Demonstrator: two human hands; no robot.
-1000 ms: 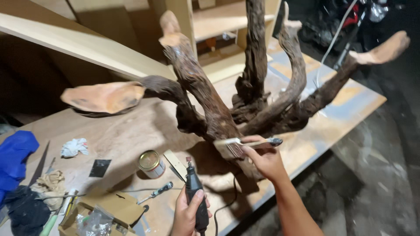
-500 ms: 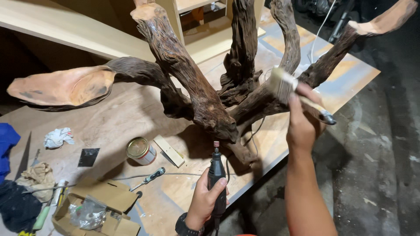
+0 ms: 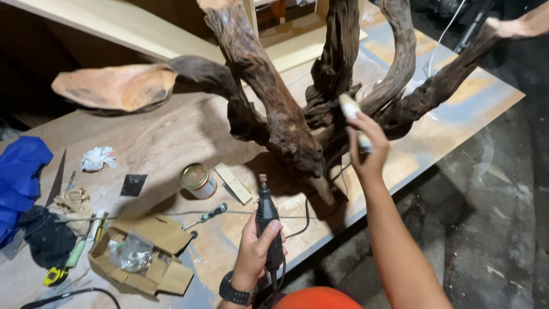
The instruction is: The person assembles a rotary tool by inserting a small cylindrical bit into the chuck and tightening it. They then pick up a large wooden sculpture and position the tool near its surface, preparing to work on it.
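A large dark gnarled driftwood root (image 3: pixel 286 120) stands on the plywood table (image 3: pixel 171 131), its branches spreading up and outward. My left hand (image 3: pixel 258 250) grips a black corded rotary tool (image 3: pixel 267 220) upright near the table's front edge, its pink grinding tip pointing toward the root. My right hand (image 3: pixel 366 150) holds a paintbrush (image 3: pixel 353 119) raised against the root's middle, bristles up among the branches. A black watch is on my left wrist.
A small round tin (image 3: pixel 198 179), a flat wooden strip (image 3: pixel 233 183), a screwdriver (image 3: pixel 206 216), an open cardboard box (image 3: pixel 143 252), crumpled paper (image 3: pixel 98 158), rags, a blue cloth (image 3: pixel 20 177) and hand tools lie on the table's left. Concrete floor lies to the right.
My right hand lifted the brush from the root's base up into the branches, then turned it upright. My left hand kept hold of the rotary tool. My view moved closer.
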